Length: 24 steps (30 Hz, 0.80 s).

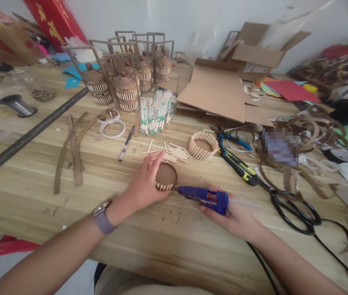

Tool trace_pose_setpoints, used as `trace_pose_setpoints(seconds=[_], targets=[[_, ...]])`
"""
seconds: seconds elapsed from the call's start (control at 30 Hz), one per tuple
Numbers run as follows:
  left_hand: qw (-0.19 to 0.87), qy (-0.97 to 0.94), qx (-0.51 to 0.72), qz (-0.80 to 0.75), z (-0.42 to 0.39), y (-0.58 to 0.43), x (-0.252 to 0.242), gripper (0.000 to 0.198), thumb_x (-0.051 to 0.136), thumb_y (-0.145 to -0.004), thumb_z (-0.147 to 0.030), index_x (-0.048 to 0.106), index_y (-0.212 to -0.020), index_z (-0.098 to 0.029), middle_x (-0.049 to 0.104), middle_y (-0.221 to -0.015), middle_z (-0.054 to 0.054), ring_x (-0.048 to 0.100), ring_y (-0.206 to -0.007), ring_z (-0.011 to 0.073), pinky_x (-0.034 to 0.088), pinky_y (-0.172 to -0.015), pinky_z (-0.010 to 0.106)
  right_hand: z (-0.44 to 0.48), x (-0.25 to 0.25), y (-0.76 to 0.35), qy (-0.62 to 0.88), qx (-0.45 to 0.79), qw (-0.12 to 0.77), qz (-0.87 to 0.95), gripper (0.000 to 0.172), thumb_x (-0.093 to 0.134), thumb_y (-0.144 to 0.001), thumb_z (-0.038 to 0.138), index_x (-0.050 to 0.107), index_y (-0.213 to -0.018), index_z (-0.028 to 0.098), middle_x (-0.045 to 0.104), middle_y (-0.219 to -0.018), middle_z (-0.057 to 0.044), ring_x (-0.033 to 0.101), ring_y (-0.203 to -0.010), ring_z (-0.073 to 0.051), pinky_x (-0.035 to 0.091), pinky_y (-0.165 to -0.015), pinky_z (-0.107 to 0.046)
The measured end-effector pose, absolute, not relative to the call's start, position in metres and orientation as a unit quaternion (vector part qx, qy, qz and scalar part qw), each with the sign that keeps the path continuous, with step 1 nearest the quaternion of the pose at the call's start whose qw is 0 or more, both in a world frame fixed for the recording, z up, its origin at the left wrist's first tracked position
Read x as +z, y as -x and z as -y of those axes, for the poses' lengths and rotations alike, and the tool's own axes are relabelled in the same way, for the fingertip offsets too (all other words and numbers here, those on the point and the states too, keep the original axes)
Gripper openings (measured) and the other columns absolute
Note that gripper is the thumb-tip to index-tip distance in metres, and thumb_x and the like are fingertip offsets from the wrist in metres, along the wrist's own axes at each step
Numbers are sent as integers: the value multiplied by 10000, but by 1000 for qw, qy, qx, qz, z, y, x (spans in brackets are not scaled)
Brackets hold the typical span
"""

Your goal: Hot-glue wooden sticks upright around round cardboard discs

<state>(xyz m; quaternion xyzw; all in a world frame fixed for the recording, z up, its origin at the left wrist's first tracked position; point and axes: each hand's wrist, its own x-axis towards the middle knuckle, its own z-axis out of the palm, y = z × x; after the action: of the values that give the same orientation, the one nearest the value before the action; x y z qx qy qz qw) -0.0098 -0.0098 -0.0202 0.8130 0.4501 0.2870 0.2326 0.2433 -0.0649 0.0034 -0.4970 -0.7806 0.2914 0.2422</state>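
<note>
My left hand [146,180] grips the left side of a round cardboard base [167,175], with short wooden sticks standing along part of its near rim. In my right hand [232,217] is a blue hot glue gun [204,198], its nozzle touching or very close to the base's near right edge. A clear glue stick juts from the gun's back. Loose short sticks [175,152] lie just beyond the base. To their right stands a round ring of upright sticks [203,146] on a similar base.
Several lidded stick lanterns [126,92] with handles stand at the back, near wrapped chopsticks [157,112]. A utility knife [238,166], pliers [233,139] and scissors [296,213] lie right. Corrugated strips [75,151], white tape [112,128] and a pen [126,143] lie left. Cardboard sheets [213,90] lie behind.
</note>
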Motion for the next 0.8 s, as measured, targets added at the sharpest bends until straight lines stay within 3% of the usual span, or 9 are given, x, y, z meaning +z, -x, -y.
trace_pose_setpoints(seconds=[0.47,0.8], targets=[[227,-815,290,-447,10,10,-22,1048,765,-666,-229,145,-1510,-265,324,-1469,171,342,-1388,373,329,-1137,572,66,1,-242,479,261,253,799,138,554,-866,306,568,-759,220,632,-741,-42,614,-706,-208,533,-664,-331],[226,-816,282,-451,10,10,-23,1015,754,-675,-234,171,-1506,-206,329,-1463,193,326,-1397,363,316,-1150,552,67,-7,-245,485,245,266,796,145,577,-857,336,592,-781,214,662,-780,-54,645,-754,-223,550,-715,-344]])
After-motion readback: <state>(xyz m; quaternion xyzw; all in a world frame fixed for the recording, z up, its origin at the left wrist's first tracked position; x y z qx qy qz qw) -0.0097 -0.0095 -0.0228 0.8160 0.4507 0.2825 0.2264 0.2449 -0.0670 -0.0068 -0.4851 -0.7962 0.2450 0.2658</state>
